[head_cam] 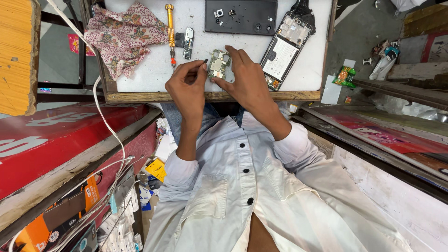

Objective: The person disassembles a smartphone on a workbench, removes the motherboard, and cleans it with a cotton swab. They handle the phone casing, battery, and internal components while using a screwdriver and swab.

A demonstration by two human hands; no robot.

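Circuit board [219,64] under right hand [248,81] fingertips, beside left hand [188,86] grip.

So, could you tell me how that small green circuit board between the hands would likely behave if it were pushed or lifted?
The circuit board looks thin and flat, so it is probably light and would slide readily on the smooth white worktop. It seems stiff rather than floppy. Its exposed small parts suggest it is fragile; the right hand steadies its edge while the left hand holds a fine tool beside it.
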